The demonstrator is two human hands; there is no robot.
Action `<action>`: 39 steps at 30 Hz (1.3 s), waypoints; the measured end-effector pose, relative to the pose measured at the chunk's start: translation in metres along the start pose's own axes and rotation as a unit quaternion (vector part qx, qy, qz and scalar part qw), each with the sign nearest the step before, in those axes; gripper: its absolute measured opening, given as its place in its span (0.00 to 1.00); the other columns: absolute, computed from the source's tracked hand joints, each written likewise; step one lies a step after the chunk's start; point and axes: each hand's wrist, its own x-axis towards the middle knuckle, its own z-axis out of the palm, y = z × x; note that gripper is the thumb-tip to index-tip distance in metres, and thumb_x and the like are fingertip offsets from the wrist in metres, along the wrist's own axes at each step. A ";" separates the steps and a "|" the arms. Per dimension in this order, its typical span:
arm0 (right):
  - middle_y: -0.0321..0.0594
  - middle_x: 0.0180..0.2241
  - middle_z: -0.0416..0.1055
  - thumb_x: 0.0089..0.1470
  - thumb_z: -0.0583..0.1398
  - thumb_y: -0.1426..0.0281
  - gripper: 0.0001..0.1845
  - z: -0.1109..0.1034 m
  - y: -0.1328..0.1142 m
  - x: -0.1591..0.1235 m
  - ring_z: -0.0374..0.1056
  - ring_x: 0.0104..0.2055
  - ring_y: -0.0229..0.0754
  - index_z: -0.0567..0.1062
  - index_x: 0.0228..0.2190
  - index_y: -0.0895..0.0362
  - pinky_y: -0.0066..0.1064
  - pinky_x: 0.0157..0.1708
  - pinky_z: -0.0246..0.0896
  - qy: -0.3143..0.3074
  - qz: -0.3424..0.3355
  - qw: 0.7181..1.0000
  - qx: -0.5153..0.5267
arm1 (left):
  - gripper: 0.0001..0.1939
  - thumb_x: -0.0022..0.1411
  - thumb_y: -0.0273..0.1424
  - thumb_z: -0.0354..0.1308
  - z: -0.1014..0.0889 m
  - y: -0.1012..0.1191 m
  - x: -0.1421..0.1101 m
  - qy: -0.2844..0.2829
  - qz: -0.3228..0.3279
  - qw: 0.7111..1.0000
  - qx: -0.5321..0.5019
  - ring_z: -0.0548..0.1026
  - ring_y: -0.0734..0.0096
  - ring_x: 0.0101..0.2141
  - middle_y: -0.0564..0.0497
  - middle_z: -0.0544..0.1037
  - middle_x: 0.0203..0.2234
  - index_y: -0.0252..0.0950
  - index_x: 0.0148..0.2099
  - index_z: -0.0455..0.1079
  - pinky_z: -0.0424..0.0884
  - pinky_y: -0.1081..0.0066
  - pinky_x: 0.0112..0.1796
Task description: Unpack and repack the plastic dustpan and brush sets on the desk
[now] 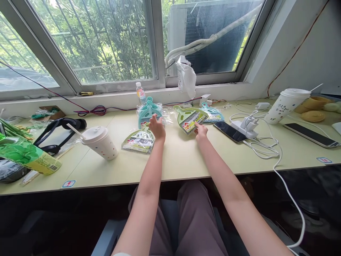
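Observation:
My right hand [201,131] pinches the lower edge of a green mini dustpan-and-brush set [189,119] with a printed label, holding it tilted over the desk. Behind it, partly covered, a teal dustpan set [212,114] lies flat. My left hand [157,128] hovers with fingers apart in front of another teal dustpan set [149,111] in clear wrap; whether it touches the wrap I cannot tell. Just left of that hand rests a second green dustpan set [138,140], also in clear plastic.
On the left stand a lidded paper cup [99,142], a black headset [64,126] and a green package [29,154]. To the right are a phone [229,131], a power strip [244,128] with white cables, another cup [286,106] and a second phone [311,135]. A small bottle [140,93] stands behind.

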 end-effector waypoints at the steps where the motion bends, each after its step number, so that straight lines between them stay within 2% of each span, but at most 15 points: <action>1: 0.34 0.29 0.76 0.50 0.65 0.77 0.04 0.000 0.000 0.000 0.72 0.29 0.33 0.75 0.31 0.59 0.21 0.25 0.72 0.002 0.001 1.000 0.003 | 0.25 0.65 0.17 0.39 -0.006 -0.002 0.003 0.065 -0.047 0.997 0.008 0.68 0.51 0.56 0.38 0.69 0.57 0.37 0.54 0.72 0.67 0.51 0.52; 3: 0.33 0.28 0.76 0.50 0.66 0.77 0.05 0.001 0.000 0.000 0.72 0.29 0.33 0.75 0.31 0.59 0.21 0.25 0.72 0.008 -0.001 1.000 0.009 | 0.28 0.65 0.17 0.36 -0.013 -0.004 0.008 0.172 -0.132 0.976 0.008 0.68 0.51 0.57 0.35 0.66 0.58 0.35 0.61 0.64 0.68 0.51 0.52; 5: 0.33 0.29 0.76 0.50 0.65 0.77 0.05 0.002 0.000 0.000 0.72 0.29 0.33 0.76 0.31 0.59 0.21 0.26 0.72 0.018 -0.010 1.000 0.016 | 0.25 0.68 0.21 0.38 -0.014 -0.002 0.009 0.184 -0.135 0.974 0.005 0.67 0.52 0.58 0.34 0.66 0.58 0.33 0.63 0.61 0.67 0.53 0.53; 8: 0.34 0.32 0.77 0.51 0.65 0.77 0.04 0.002 -0.002 0.001 0.73 0.31 0.33 0.76 0.32 0.59 0.21 0.29 0.73 0.038 -0.030 0.998 0.029 | 0.21 0.70 0.30 0.46 -0.002 0.009 -0.001 0.001 0.026 0.999 0.036 0.68 0.53 0.57 0.36 0.70 0.56 0.33 0.62 0.63 0.66 0.57 0.54; 10: 0.35 0.34 0.78 0.51 0.65 0.76 0.05 0.001 -0.005 0.001 0.73 0.33 0.33 0.77 0.34 0.59 0.21 0.30 0.73 0.049 -0.038 0.997 0.035 | 0.24 0.68 0.32 0.51 0.011 0.018 -0.011 -0.141 0.166 0.973 0.079 0.68 0.52 0.58 0.37 0.71 0.56 0.33 0.64 0.62 0.63 0.57 0.57; 12: 0.36 0.34 0.78 0.51 0.65 0.76 0.07 0.000 -0.007 0.001 0.74 0.34 0.33 0.77 0.36 0.59 0.20 0.30 0.73 0.056 -0.039 0.997 0.040 | 0.24 0.67 0.30 0.52 0.021 0.025 -0.020 -0.237 0.258 0.928 0.125 0.69 0.53 0.56 0.38 0.74 0.55 0.33 0.64 0.63 0.61 0.57 0.58; 14: 0.36 0.34 0.78 0.51 0.65 0.76 0.09 -0.001 -0.008 0.000 0.74 0.33 0.33 0.78 0.37 0.59 0.20 0.30 0.73 0.056 -0.035 0.997 0.046 | 0.21 0.69 0.29 0.50 0.025 0.027 -0.024 -0.293 0.283 0.900 0.156 0.73 0.55 0.52 0.39 0.77 0.49 0.35 0.62 0.67 0.62 0.59 0.55; 16: 0.35 0.34 0.77 0.51 0.65 0.76 0.09 -0.001 -0.008 0.000 0.74 0.33 0.33 0.78 0.37 0.59 0.20 0.30 0.73 0.052 -0.032 0.997 0.049 | 0.21 0.70 0.35 0.49 0.024 0.026 -0.023 -0.316 0.277 0.893 0.163 0.75 0.55 0.48 0.39 0.79 0.45 0.36 0.61 0.67 0.65 0.60 0.50; 18: 0.35 0.33 0.77 0.51 0.64 0.76 0.09 0.000 -0.008 -0.001 0.74 0.32 0.33 0.77 0.37 0.59 0.20 0.29 0.73 0.049 -0.028 0.997 0.045 | 0.24 0.70 0.40 0.51 0.021 0.024 -0.021 -0.319 0.274 0.893 0.159 0.76 0.54 0.47 0.39 0.80 0.44 0.37 0.64 0.65 0.65 0.60 0.49; 20: 0.34 0.32 0.77 0.51 0.64 0.76 0.09 0.000 -0.008 -0.001 0.74 0.32 0.33 0.77 0.37 0.59 0.20 0.28 0.72 0.048 -0.025 0.998 0.040 | 0.21 0.70 0.36 0.52 0.019 0.023 -0.018 -0.321 0.271 0.893 0.162 0.76 0.54 0.46 0.38 0.79 0.45 0.37 0.62 0.68 0.64 0.60 0.49; 23: 0.34 0.31 0.76 0.51 0.64 0.77 0.08 0.000 -0.009 -0.002 0.73 0.31 0.33 0.77 0.37 0.59 0.19 0.27 0.72 0.049 -0.021 0.998 0.040 | 0.15 0.66 0.23 0.51 0.020 0.023 -0.016 -0.319 0.265 0.894 0.168 0.75 0.55 0.46 0.36 0.80 0.42 0.32 0.47 0.78 0.62 0.58 0.51; 26: 0.34 0.31 0.76 0.52 0.64 0.77 0.07 -0.001 -0.011 -0.001 0.73 0.31 0.32 0.77 0.36 0.59 0.20 0.27 0.72 0.049 -0.015 0.997 0.048 | 0.17 0.63 0.18 0.50 0.020 0.021 -0.013 -0.270 0.260 0.915 0.152 0.72 0.52 0.49 0.36 0.80 0.40 0.31 0.39 0.80 0.60 0.54 0.53; 33: 0.34 0.32 0.76 0.51 0.64 0.77 0.06 -0.004 -0.011 0.004 0.73 0.31 0.32 0.75 0.34 0.59 0.20 0.29 0.73 0.055 -0.023 0.997 0.044 | 0.22 0.66 0.19 0.43 -0.002 0.003 0.004 -0.104 0.099 0.978 0.153 0.68 0.51 0.55 0.39 0.74 0.54 0.36 0.44 0.79 0.62 0.52 0.54; 36: 0.34 0.31 0.76 0.51 0.64 0.77 0.05 -0.005 -0.011 0.005 0.72 0.30 0.32 0.75 0.33 0.59 0.20 0.29 0.73 0.052 -0.016 0.998 0.029 | 0.22 0.65 0.20 0.43 -0.006 -0.006 0.006 -0.084 0.044 0.979 0.182 0.64 0.50 0.60 0.40 0.67 0.62 0.35 0.46 0.79 0.59 0.49 0.58; 39: 0.34 0.29 0.75 0.52 0.64 0.77 0.04 -0.004 -0.012 0.004 0.72 0.30 0.32 0.74 0.32 0.59 0.20 0.27 0.72 0.042 -0.006 0.999 0.024 | 0.20 0.67 0.27 0.46 -0.003 -0.006 0.003 -0.122 0.055 0.974 0.182 0.61 0.51 0.63 0.41 0.63 0.65 0.37 0.55 0.75 0.58 0.50 0.60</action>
